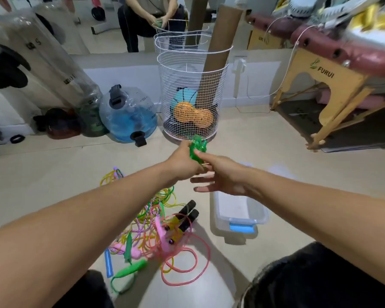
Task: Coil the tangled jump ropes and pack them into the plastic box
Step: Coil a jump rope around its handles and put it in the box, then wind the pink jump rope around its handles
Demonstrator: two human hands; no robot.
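L hand: fingers curled round coiled green rope, held up in the air.
R hand: thumb pinching same coil, other fingers spread loose.
Rope tangle: on floor, just left of box.
Plastic box: on floor under R hand, lid off.

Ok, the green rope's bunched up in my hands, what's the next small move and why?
Probably lower the green rope down and to the right into the box. The left hand grips it as a tight bundle, the right hand pinches it with thumb and forefinger, and the box sits open just below the right hand. The tangled pile on the floor still needs coiling.
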